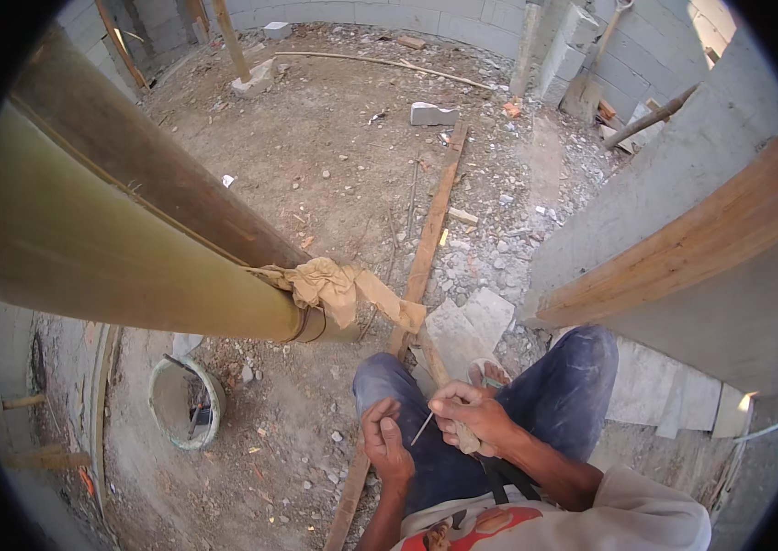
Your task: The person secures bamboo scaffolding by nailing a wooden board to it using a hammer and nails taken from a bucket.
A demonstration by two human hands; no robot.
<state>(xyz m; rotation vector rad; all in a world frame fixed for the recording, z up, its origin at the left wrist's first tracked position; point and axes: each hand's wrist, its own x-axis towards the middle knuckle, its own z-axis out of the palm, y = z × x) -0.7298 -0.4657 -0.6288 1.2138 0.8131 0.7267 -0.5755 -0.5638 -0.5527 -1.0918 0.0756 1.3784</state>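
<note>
My right hand is closed around a light wooden handle in front of my lap. The handle's far end reaches toward a grey slab on the ground, and I cannot make out a tool head. A thin nail-like metal rod sticks out from the same hand toward my left. My left hand is beside it over my left thigh, fingers loosely bent and thumb apart, with nothing visible in it. Crumpled tan paper hangs at the bottom of a yellowish round post, beyond my left knee.
A bucket with tools inside stands at the left. A long wooden board lies across the rubble ground. Right of me rises a grey wall with a wooden plank. A grey block and a shovel are farther off.
</note>
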